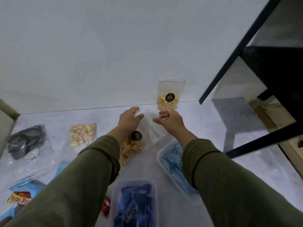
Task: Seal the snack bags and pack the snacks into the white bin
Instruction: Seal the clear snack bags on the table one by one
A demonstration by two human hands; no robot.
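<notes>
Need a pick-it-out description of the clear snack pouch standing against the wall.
Follow the white wall down to where it meets the pale grey floor. Just beyond the right hand, a clear plastic pouch of yellow snacks with a round black label stands upright against the wall. It is the only bag standing; the others lie flat.

I see a clear plastic snack bag of yellow sticks (pixel 131 145) lying flat, black round label up, mouth toward the wall.

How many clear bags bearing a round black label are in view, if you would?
2: one bag stands against the wall; the other bag lies under the hands. Sleeves may hide more.
</notes>
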